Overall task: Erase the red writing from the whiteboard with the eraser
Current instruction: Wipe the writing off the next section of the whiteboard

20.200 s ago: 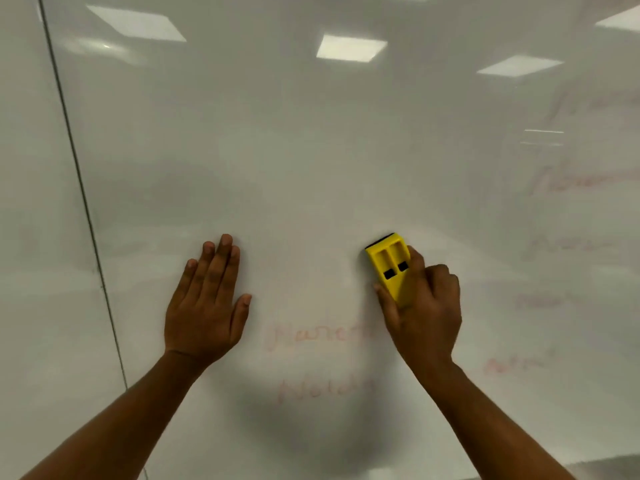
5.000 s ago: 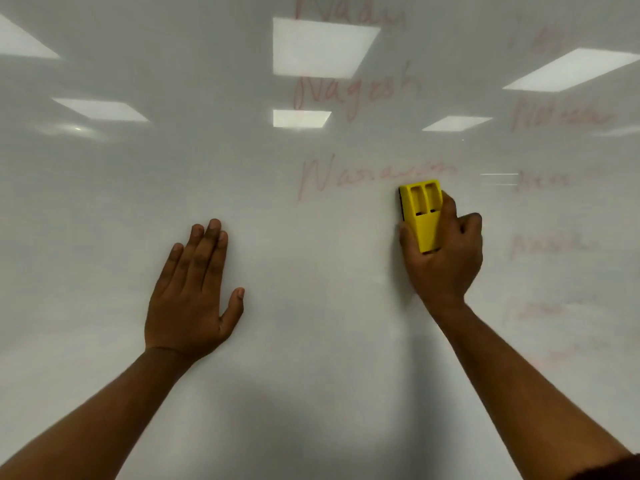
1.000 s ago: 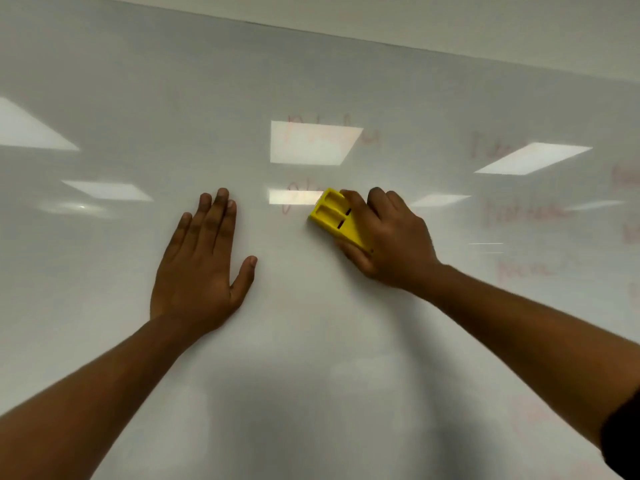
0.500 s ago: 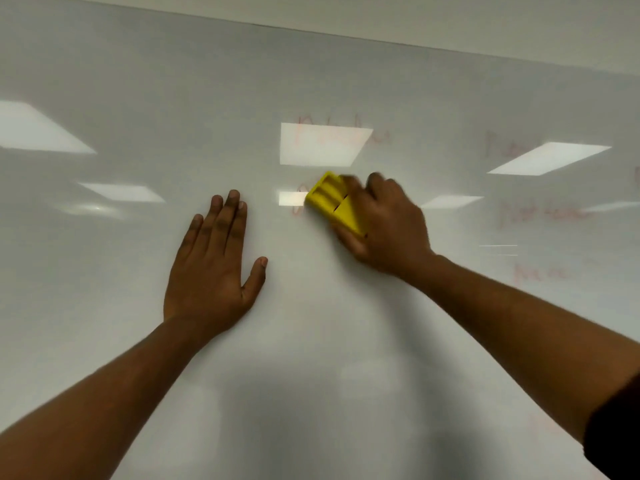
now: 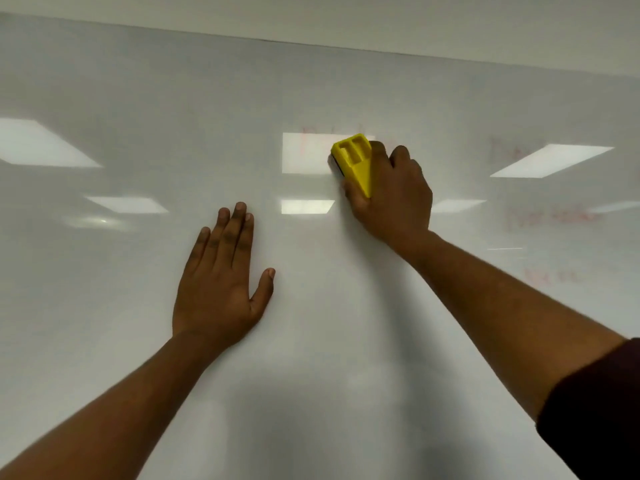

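A glossy whiteboard fills the view. My right hand grips a yellow eraser and presses it against the board, over the right end of a faint red word near the top. My left hand lies flat on the board with straight fingers, lower and to the left. More faint red writing runs down the right side of the board in several lines.
The board's top edge meets a pale wall just above the eraser. Reflections of ceiling lights glare on the surface and partly wash out the writing.
My right hand has carried the eraser up and slightly right, from the second red word onto the top one. That second word no longer shows. The left hand stays flat in place.
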